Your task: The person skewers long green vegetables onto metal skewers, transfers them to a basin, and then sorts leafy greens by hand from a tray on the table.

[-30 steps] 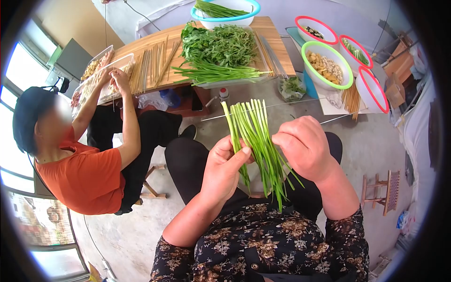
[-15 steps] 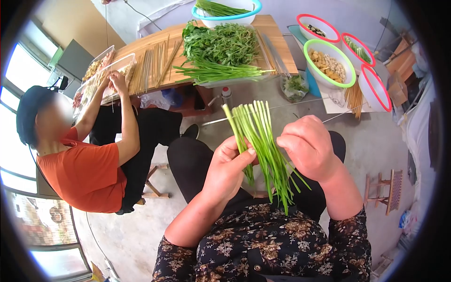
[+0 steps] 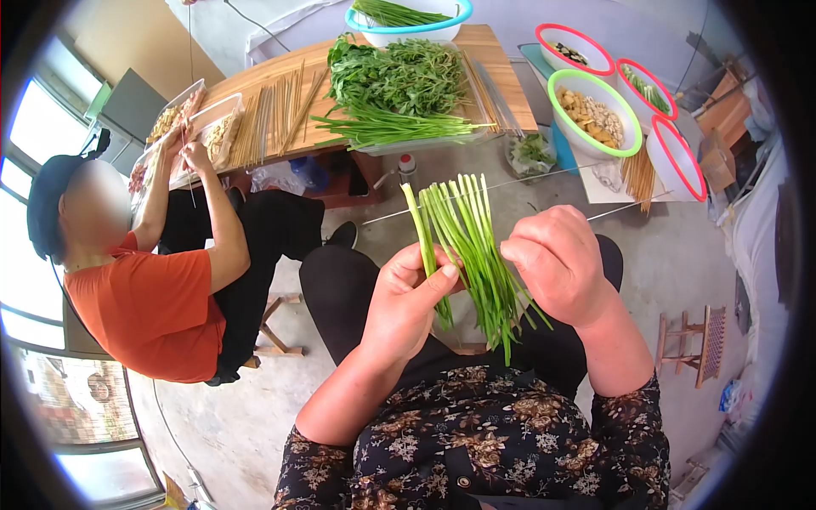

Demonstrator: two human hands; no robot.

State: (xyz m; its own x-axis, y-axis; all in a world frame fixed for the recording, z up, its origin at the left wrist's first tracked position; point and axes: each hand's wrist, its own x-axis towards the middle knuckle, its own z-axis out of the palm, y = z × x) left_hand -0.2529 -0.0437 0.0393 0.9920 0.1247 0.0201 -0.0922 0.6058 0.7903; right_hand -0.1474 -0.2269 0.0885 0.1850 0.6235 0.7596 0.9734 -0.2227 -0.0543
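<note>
On the far left, a person in an orange shirt (image 3: 144, 314) sat with both hands raised beside the clear trays of food (image 3: 181, 178). Next came thin sticks (image 3: 270, 115) laid out on the wooden table (image 3: 507, 76), then leafy greens (image 3: 399, 76) with long green blades at their near side. In front of the table, the left hand (image 3: 410, 293) was closed, thumb against fingers, around a bunch of green stalks (image 3: 466, 246), their pale ends up and darker ends hanging down above the lap. A thin rod (image 3: 387, 218) ran across near the pale ends. Just beside the stalks, the right hand (image 3: 554, 262) was curled shut; what it gripped could not be told. Further right stood a green-rimmed bowl (image 3: 631, 119) of food, red-rimmed bowls (image 3: 678, 161) and, lower, a small stool (image 3: 707, 348).
</note>
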